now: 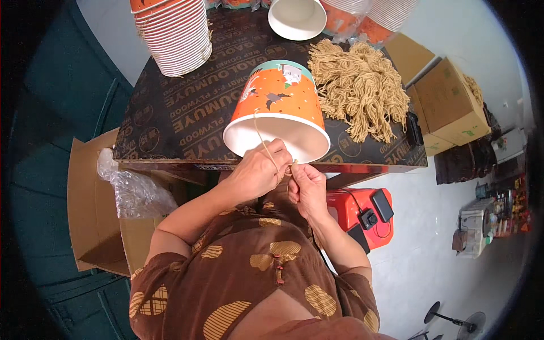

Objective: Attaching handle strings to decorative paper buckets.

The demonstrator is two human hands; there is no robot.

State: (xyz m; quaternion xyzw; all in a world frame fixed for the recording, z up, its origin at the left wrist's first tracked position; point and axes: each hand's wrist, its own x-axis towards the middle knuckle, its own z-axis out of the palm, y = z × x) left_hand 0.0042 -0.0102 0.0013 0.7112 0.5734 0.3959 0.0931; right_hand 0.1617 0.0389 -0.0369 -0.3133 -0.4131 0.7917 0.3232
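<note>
An orange paper bucket (277,96) with bat pictures and a mint-green band lies tipped on the dark tabletop, its white open mouth toward me. A tan cord (258,131) runs from the bucket's side over the rim and down to my fingers. My left hand (258,171) is closed on the cord just in front of the near rim. Beside it, my right hand (309,186) pinches the same cord between thumb and forefinger, where a small knot or loop shows. The fingertips partly hide the cord there. A loose heap of tan cords (362,88) lies right of the bucket.
A tall stack of nested buckets (174,39) stands back left, a white bucket (297,20) and wrapped stacks (385,17) at the back. Left below the table is an open carton (93,207) with clear plastic wrap (141,192); right are cartons (450,102) and a red stool (345,207) holding small devices.
</note>
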